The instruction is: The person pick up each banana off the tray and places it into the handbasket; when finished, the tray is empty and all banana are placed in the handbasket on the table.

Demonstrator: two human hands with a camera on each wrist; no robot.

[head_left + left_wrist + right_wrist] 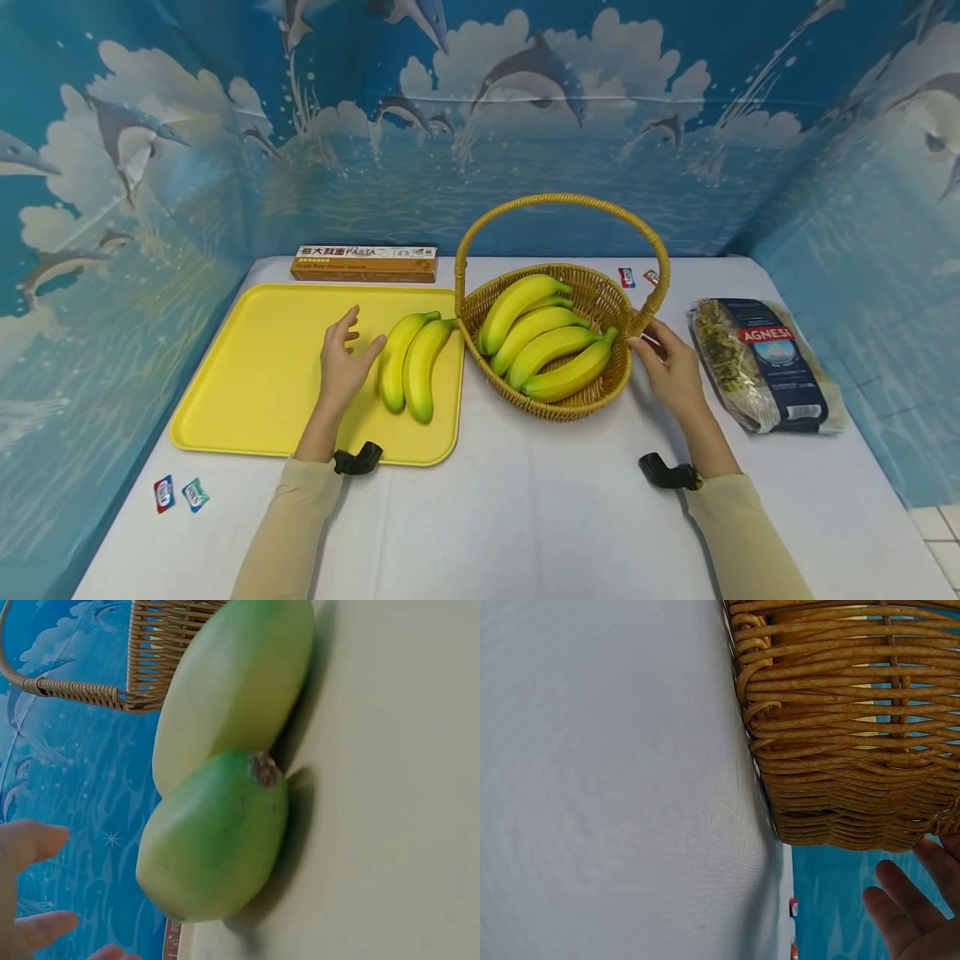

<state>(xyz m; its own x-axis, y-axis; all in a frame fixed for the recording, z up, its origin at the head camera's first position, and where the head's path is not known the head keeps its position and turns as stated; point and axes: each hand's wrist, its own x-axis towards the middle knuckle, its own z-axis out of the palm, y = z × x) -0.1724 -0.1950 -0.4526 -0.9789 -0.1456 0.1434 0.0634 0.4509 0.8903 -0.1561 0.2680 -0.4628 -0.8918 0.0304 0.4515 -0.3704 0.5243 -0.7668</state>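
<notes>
Two bananas (423, 367) with green tips lie side by side on the right end of a yellow tray (247, 367). My left hand (345, 362) is just left of them, thumb and fingers spread apart, holding nothing. Up close, the left wrist view shows the banana ends (217, 840), with the left fingertips (45, 844) apart from them. Right of the tray stands a wicker basket (555, 410) with a tall handle, several bananas (547, 342) inside. My right hand (671, 367) pinches its right rim at the handle's foot; the other fingers (904, 892) extend loosely beside the weave.
A pasta box (363, 265) lies behind the tray. To the right is a bag labelled AGNESI (772, 362). Small wrapped packets (163, 493) lie at front left, others (627, 277) behind the basket. A dolphin-print curtain (480, 167) surrounds the white table (525, 517).
</notes>
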